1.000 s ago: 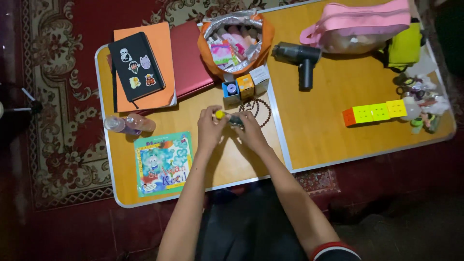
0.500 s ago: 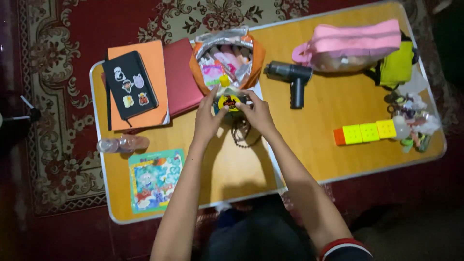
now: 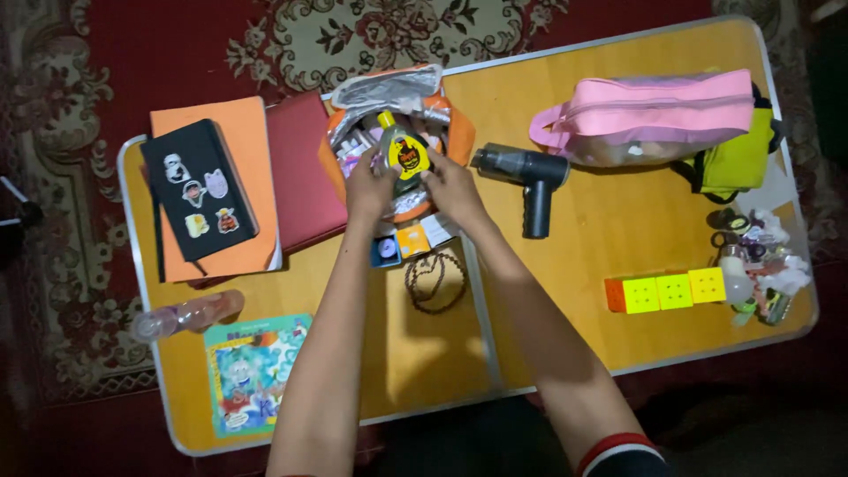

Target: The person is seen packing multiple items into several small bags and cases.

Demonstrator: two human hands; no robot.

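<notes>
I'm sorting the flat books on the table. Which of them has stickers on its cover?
The black notebook, lying on the orange book at the table's left end. The maroon book is plain, and the picture book has a printed cartoon cover.

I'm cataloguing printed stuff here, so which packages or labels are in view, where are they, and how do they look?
Small yellow-capped bottle: held by both hands over the orange pouch, round yellow and black label.
Three small boxes: below the pouch; blue, orange, white.
Illustrated booklet: table's near left corner, teal with cartoon art.
Black notebook: far left, four stickers.
</notes>
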